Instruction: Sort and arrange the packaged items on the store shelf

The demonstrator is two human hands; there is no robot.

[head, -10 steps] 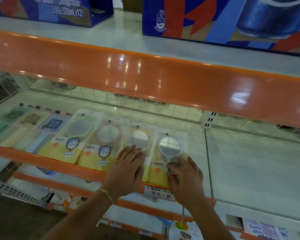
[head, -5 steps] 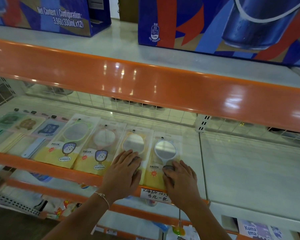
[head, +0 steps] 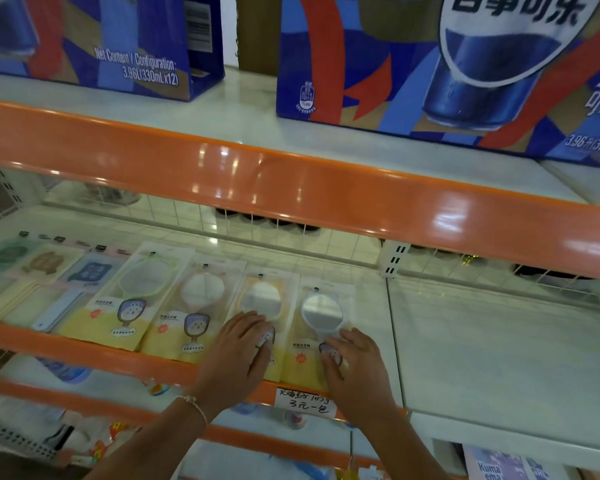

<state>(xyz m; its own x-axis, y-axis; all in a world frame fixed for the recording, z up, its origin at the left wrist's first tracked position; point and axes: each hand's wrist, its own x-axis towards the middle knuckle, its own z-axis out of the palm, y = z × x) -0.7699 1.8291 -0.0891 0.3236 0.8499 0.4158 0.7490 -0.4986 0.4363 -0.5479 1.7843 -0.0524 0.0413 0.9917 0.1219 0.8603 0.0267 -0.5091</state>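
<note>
on the middle store shelf (head: 465, 358), behind its orange front lip, four packaged hand mirrors lie flat side by side: green-rimmed (head: 146, 282), pink-rimmed (head: 201, 292), yellow-rimmed (head: 260, 299) and white-rimmed (head: 321, 311). two hands press down with straight fingers, gripping nothing: the left hand (head: 239, 355) on the yellow-rimmed pack, the right hand (head: 354, 365) on the white-rimmed pack. further left lie three smaller packs, green (head: 6, 252), brown (head: 44, 263) and blue (head: 89, 271). two blue cola cartons (head: 395, 64) stand on the shelf above. one handwritten price tag (head: 305, 401) hangs on the lip.
</note>
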